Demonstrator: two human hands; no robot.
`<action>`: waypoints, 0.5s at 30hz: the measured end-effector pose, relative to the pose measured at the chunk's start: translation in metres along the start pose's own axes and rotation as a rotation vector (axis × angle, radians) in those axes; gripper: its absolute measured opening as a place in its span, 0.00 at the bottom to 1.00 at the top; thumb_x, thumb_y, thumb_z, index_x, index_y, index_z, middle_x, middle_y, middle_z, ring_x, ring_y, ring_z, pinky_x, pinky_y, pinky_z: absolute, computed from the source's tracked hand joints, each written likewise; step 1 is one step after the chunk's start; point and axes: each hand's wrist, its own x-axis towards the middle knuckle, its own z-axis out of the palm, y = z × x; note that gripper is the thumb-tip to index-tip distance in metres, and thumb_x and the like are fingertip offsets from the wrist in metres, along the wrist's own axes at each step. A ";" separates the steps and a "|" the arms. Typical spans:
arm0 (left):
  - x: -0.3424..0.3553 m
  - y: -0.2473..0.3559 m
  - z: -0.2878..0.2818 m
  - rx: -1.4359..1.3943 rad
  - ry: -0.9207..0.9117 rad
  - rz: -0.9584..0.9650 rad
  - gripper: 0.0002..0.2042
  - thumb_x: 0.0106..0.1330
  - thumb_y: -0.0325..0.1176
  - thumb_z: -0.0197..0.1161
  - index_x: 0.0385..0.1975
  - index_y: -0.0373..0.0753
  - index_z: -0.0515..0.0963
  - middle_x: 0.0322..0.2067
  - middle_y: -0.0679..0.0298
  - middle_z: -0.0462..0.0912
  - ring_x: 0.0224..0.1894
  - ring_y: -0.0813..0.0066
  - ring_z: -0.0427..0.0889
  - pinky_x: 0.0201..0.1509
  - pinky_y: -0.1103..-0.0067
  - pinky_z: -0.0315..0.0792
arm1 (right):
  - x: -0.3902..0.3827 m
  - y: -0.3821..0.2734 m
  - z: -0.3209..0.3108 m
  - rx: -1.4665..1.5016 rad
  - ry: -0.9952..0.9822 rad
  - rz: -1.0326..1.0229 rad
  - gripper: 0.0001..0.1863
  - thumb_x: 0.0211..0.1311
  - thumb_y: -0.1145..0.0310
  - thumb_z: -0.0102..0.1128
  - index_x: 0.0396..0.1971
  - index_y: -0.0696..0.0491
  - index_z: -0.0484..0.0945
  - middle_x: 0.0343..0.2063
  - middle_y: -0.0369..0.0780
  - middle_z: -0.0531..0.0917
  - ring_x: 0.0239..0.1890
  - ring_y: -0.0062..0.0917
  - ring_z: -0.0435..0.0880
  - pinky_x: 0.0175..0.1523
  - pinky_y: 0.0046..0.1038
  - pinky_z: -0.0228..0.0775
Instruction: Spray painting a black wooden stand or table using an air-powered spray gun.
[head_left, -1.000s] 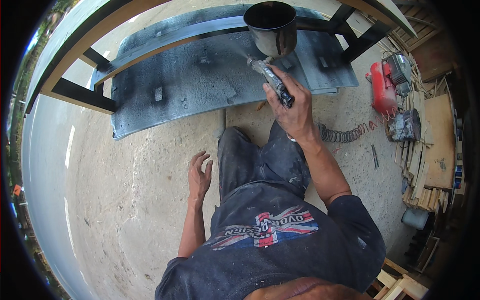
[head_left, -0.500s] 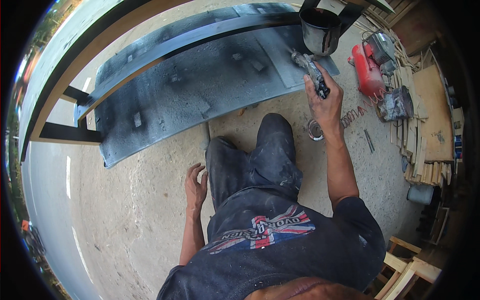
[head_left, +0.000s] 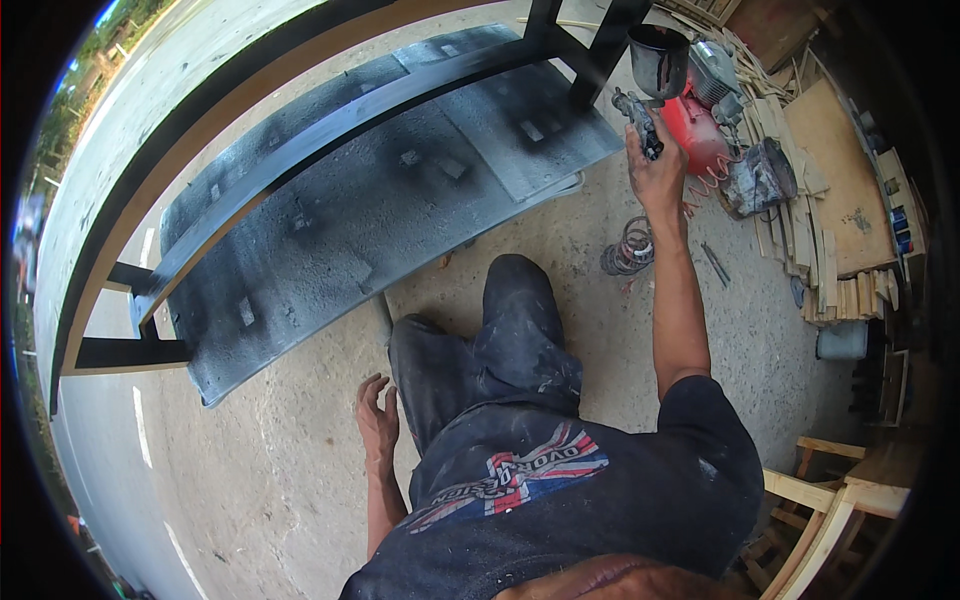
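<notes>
My right hand [head_left: 660,178] is closed around a spray gun [head_left: 638,118], held up beside the right end of a wooden frame. A dark paint cup [head_left: 660,65] streaked with drips sits on top of the gun. The frame [head_left: 345,112] is painted mostly black, with bare wood along some edges. Beneath it lies a large flat board [head_left: 370,235] covered in dark overspray with lighter patches. My left hand [head_left: 377,425] hangs beside my left knee, its fingers loosely bent and apart, holding nothing.
A red air compressor [head_left: 695,130] stands at the right, with a coiled hose [head_left: 628,250] on the concrete near it. Wood offcuts [head_left: 850,298] and a plywood sheet [head_left: 835,175] are stacked along the right. An unpainted wooden frame [head_left: 815,505] is at the lower right.
My right hand has carried the spray gun slightly right and farther up, past the frame's right-hand legs. The whole view has turned a little. My left hand still hangs by the knee.
</notes>
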 end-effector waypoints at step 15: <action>-0.009 -0.015 0.002 -0.056 0.048 -0.018 0.11 0.70 0.30 0.66 0.49 0.34 0.82 0.54 0.48 0.84 0.57 0.45 0.82 0.61 0.60 0.76 | -0.006 -0.097 0.011 0.106 -0.194 -0.003 0.21 0.71 0.69 0.65 0.60 0.63 0.79 0.47 0.59 0.86 0.49 0.51 0.88 0.53 0.39 0.79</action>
